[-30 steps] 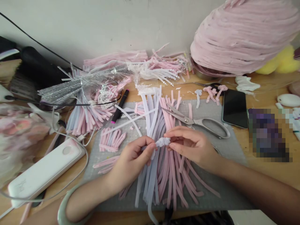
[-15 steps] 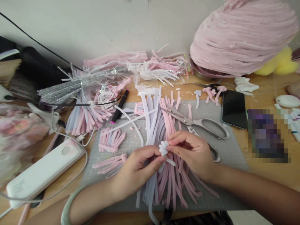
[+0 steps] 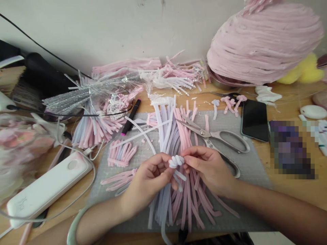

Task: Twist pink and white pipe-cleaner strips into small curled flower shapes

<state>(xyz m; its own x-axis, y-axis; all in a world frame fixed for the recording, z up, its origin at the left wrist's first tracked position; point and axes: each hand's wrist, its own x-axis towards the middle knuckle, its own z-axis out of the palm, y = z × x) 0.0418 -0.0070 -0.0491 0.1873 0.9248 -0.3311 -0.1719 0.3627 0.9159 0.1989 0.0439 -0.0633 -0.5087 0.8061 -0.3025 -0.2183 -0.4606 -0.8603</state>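
Between my two hands is a small pale blue-white coil of twisted pipe cleaner (image 3: 176,161), with short tails hanging below it. The fingertips of my left hand (image 3: 156,175) pinch its left end. My right hand (image 3: 206,166) grips its right end between thumb and fingers. Under both hands lie long pale blue pipe cleaners (image 3: 165,136) and pink pipe cleaners (image 3: 187,200), heaped on a grey cutting mat (image 3: 245,200). Large metal scissors (image 3: 204,132) rest just beyond my right hand, blades open across the pink strands.
A white power bank (image 3: 48,189) with cables lies at left. Phone (image 3: 254,119), small knotted pink pieces (image 3: 233,103) and a black marker (image 3: 130,117) lie around the mat. Bundled silver stems (image 3: 89,92) and a big pink strand-covered mass (image 3: 263,44) stand near the wall.
The coil has turned from showing a round, petal-like face to lying sideways with its twists visible. Both hands have shifted slightly, and its tails now hang lower.
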